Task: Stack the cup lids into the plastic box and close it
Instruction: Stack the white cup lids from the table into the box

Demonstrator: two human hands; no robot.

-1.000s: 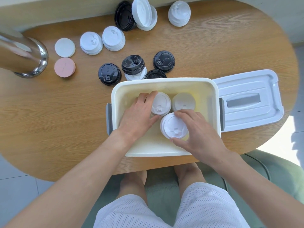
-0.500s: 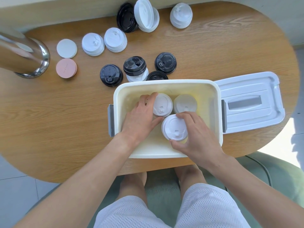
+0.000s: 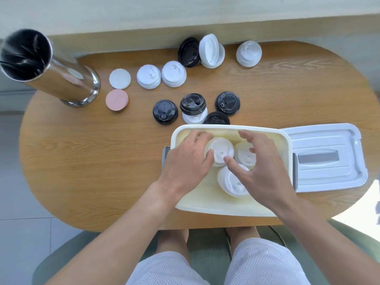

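Note:
A cream plastic box (image 3: 226, 127) stands open on the wooden table's near edge. Three stacks of white cup lids sit inside. My left hand (image 3: 186, 161) grips the far-left stack (image 3: 221, 150), fingers behind it and thumb on its front. My right hand (image 3: 262, 167) hovers over the box with fingers spread, holding nothing; it covers part of the far-right stack (image 3: 243, 156) and the near stack (image 3: 228, 182). The box's white lid (image 3: 324, 157) lies flat to the right of the box.
Behind the box lie several loose lids: black ones (image 3: 165, 112) (image 3: 227, 103), white stacks (image 3: 149, 76) (image 3: 173, 74) (image 3: 248, 53), and a black-and-white pair leaning together (image 3: 211, 51). A steel cylinder (image 3: 51, 73), a pink disc (image 3: 117, 99) and a white disc (image 3: 120, 78) stand at the left.
My right hand has let go of the near white stack and risen with its fingers spread. My left hand stays on the far-left stack.

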